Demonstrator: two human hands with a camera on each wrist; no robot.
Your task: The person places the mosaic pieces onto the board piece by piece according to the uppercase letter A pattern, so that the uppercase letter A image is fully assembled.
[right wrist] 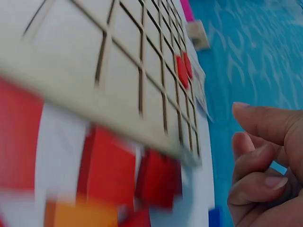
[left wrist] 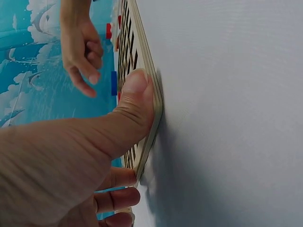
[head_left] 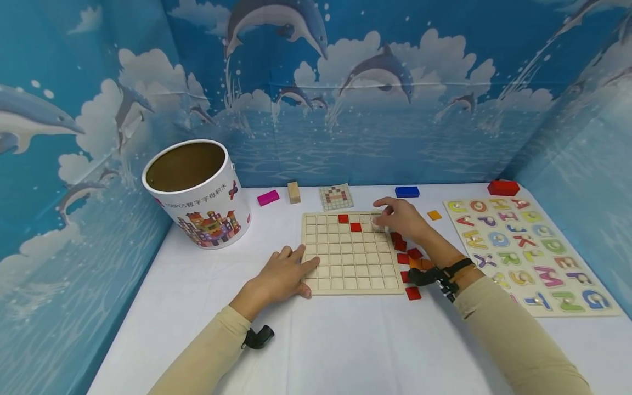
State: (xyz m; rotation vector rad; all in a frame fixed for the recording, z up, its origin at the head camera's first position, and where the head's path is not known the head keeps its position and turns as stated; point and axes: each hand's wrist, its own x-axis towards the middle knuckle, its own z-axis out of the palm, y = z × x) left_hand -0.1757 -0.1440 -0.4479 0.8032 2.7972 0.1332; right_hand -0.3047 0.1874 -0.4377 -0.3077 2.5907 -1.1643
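A wooden grid board (head_left: 353, 292) lies flat, with a red tile (head_left: 343, 218) in its top row and another red tile (head_left: 355, 226) one row down, diagonally beside it. My left hand (head_left: 281, 272) rests on the board's left side, fingers spread, the thumb (left wrist: 135, 94) at the near corner. Over the far right corner of the board hovers my right hand (head_left: 397, 216). Its fingers (right wrist: 258, 158) are loosely bent, and no tile shows between them. Several loose red tiles (head_left: 412, 293) lie along the board's right edge, with orange tiles (head_left: 417, 264) among them, partly beneath my right forearm.
Behind the board lies a small pattern card (head_left: 337, 197). A wooden block (head_left: 293, 192), magenta block (head_left: 268, 198), blue block (head_left: 407, 192) and red block (head_left: 503, 188) stand along the back. A large bucket (head_left: 197, 192) is at left, a letter puzzle board (head_left: 535, 258) at right.
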